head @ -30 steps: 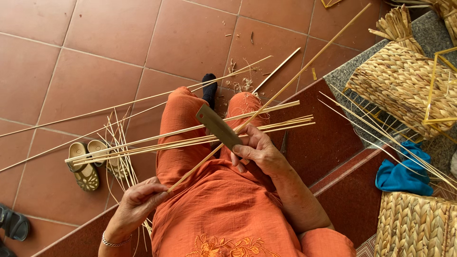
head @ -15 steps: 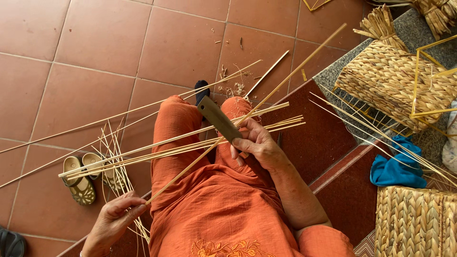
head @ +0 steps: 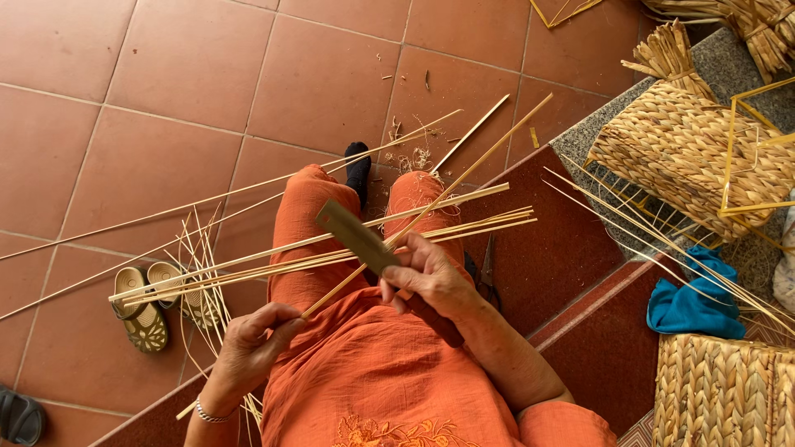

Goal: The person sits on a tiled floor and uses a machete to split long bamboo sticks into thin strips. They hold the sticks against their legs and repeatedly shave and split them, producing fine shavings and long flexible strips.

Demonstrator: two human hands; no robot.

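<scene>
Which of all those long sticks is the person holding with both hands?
The slanted stick, crossing over the flat bundle on the lap. The left hand grips its lower end; the right hand presses a knife against it.

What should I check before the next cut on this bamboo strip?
1. Right hand grips the knife: ok, fingers wrapped around the handle.
2. Left hand holds the near end of the strip: ok, pinched at the lap.
3. Blade meets the strip: ok, they cross just above the right hand.
4. Left fingers away from the blade: ok, a clear gap shows along the strip.
5. Loose strips across the knees: not ok, they lie right under the knife.
6. Blade edge sharpness: cannot tell.
</scene>
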